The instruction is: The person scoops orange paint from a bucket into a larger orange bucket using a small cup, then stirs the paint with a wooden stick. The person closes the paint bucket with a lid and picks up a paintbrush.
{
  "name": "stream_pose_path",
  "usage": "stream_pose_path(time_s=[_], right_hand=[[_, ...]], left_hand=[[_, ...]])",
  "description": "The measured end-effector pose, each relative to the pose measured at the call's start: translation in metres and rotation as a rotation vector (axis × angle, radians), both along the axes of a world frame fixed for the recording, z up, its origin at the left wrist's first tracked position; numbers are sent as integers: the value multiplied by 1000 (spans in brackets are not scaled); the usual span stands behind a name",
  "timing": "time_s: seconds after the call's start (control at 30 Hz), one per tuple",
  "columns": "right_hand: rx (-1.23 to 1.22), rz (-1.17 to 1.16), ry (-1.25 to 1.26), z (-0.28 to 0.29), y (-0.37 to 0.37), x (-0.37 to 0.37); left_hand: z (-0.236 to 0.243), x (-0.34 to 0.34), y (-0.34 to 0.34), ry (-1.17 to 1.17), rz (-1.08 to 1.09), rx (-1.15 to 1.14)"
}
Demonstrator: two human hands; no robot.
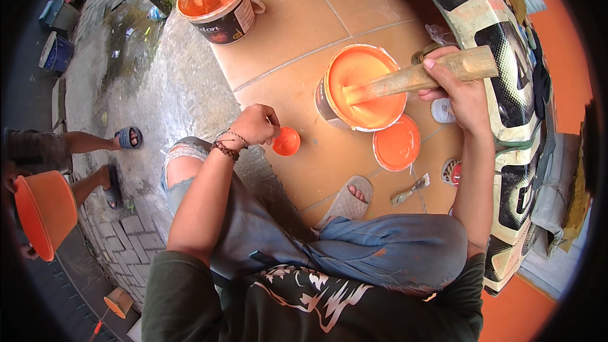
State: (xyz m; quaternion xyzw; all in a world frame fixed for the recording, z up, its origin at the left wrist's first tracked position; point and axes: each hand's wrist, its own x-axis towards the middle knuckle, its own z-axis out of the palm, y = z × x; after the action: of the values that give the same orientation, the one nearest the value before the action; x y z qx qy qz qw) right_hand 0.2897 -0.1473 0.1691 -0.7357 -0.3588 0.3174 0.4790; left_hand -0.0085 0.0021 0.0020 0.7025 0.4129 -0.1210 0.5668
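My right hand (459,85) grips a wooden stick (437,73) whose lower end dips into thick orange paint. That paint fills an open paint bucket (324,104) standing on the tiles in front of me. To the left of the bucket, my left hand (256,125) is closed, its fingertips at the rim of a small orange cup (286,142) that it appears to hold. A round lid (397,144) coated with orange paint lies against the near side of the bucket. Nearer to me, a flat paint-stained scraper or brush (410,190) rests on the floor.
A second paint bucket (225,22) with tools standing in it is at the far left tile edge. A black-and-cream patterned panel (500,57) borders my right. At left, a person carries an orange bucket (47,215) across the concrete (183,69).
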Motion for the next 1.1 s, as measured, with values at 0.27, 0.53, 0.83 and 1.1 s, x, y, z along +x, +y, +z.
stream_pose_path(time_s=[0.27, 0.53, 0.83, 1.1], right_hand=[[175, -147, -233, 65, -39, 0], [329, -239, -475, 113, -88, -10], [493, -311, -506, 146, -157, 14], [580, -385, -471, 153, -171, 9]], left_hand=[[3, -5, 6, -16, 73, -42], [5, -2, 6, -14, 60, -25], [2, -2, 7, -10, 57, -18], [2, -5, 9, -4, 47, -18]])
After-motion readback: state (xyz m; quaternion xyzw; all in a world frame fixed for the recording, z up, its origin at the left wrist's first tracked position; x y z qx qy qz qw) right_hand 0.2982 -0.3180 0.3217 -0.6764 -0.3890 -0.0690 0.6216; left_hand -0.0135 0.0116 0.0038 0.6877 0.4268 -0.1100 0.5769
